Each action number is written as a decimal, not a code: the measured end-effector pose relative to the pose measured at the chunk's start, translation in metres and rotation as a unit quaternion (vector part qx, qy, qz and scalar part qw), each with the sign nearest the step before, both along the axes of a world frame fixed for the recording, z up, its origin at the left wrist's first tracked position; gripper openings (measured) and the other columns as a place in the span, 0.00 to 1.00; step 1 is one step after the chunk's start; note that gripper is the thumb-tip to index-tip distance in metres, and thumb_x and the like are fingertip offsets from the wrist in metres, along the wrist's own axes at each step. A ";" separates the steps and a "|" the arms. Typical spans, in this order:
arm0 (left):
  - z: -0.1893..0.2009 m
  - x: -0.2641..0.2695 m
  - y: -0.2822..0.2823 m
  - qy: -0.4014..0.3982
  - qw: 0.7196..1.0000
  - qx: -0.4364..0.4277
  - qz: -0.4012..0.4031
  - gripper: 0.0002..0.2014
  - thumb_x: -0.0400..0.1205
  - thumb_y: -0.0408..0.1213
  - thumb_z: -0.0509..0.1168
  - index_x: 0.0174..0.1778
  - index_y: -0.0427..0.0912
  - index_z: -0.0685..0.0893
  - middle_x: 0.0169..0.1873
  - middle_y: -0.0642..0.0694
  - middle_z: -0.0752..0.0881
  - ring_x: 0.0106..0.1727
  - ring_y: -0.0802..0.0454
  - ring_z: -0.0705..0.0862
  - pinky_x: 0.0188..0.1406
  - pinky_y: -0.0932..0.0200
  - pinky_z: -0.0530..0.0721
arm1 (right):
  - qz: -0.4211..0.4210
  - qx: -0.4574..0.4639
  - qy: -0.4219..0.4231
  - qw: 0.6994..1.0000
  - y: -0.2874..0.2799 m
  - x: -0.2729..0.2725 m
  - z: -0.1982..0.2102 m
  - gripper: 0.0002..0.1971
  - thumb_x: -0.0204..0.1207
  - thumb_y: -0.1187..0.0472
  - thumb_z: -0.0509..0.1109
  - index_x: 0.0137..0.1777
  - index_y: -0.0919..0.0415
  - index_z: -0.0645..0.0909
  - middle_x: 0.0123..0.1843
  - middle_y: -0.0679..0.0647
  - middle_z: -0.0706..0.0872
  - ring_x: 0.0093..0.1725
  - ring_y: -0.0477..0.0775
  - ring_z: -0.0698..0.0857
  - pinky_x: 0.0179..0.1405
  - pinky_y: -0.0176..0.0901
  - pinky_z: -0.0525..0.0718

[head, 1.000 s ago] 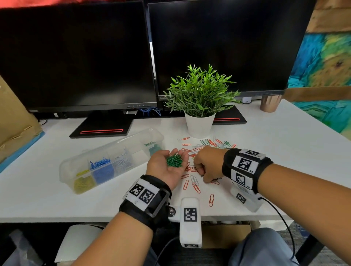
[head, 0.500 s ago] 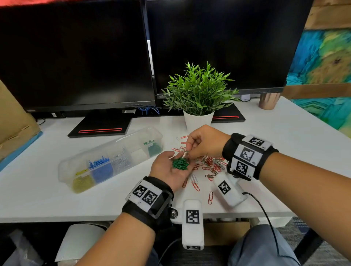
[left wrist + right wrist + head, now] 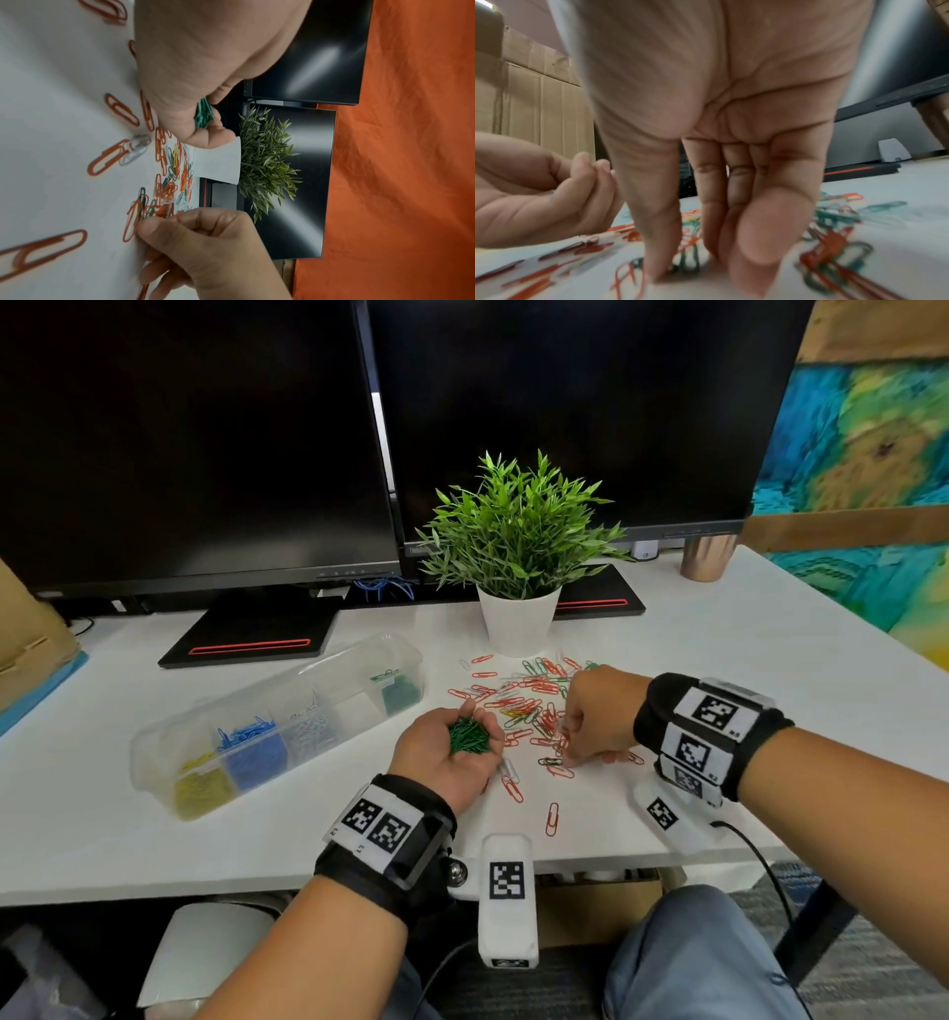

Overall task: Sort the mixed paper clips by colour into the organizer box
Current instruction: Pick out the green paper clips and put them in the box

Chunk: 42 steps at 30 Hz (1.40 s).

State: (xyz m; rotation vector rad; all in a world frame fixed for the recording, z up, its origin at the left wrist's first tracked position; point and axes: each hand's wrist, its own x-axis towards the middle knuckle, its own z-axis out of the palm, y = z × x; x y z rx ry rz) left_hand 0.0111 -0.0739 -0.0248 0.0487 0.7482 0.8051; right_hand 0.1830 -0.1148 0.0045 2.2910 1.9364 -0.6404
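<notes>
While the left hand (image 3: 445, 752) cups green clips (image 3: 468, 737) right of the organizer box (image 3: 154, 752), tilting could spill them. From the right wrist, right hand (image 3: 718, 142) fingertips (image 3: 659, 270) press on a green clip (image 3: 687, 261); red neighbours may snag.

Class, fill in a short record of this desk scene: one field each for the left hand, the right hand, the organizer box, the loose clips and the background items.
Left hand: left hand palm up, cupping a bunch of green clips
Right hand: right hand fingertips down in the loose pile, on a green clip
Organizer box: clear organizer box holding yellow, blue, white and green clips in separate compartments
Loose clips: mostly red, some green and white, on the white desk
Background: potted plant, two dark monitors
</notes>
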 end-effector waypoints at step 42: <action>-0.016 0.001 0.005 -0.008 0.999 0.010 0.040 0.15 0.83 0.19 0.56 0.64 0.30 0.77 0.60 0.31 0.78 0.47 0.42 0.79 0.35 0.54 0.88 | 0.075 0.023 -0.030 0.996 0.003 -0.019 -0.009 0.07 0.77 0.65 0.65 0.42 0.62 0.85 0.42 0.59 0.90 0.30 0.51 0.82 0.30 0.36 0.80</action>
